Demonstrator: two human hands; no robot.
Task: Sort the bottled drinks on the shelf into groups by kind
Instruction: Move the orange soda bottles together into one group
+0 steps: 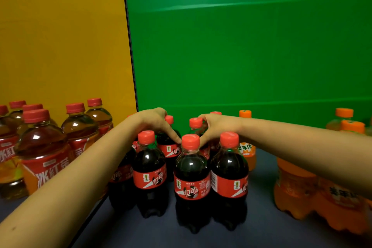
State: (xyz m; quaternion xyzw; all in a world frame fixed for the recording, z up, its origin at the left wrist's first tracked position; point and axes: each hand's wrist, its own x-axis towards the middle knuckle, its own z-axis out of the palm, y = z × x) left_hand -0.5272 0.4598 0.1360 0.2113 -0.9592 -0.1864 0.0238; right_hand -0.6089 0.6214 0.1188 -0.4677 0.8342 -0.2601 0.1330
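Several dark cola bottles (191,179) with red caps and red labels stand clustered in the middle of the shelf. My left hand (155,121) reaches over the front row and grips a back-row cola bottle (168,145) by its neck and shoulder. My right hand (214,127) holds a neighbouring back-row cola bottle (195,123) just below its cap; my fingers hide its body. Amber iced-tea bottles (42,147) with red caps stand grouped at the left. Orange soda bottles (293,187) stand at the right, and one more orange soda bottle (247,153) stands right behind the cola group.
The dark shelf surface (261,227) shows in front of and beside the cola bottles. A yellow panel (60,36) backs the left section and a green panel (241,46) the right, with a dark dividing edge (130,46) between them.
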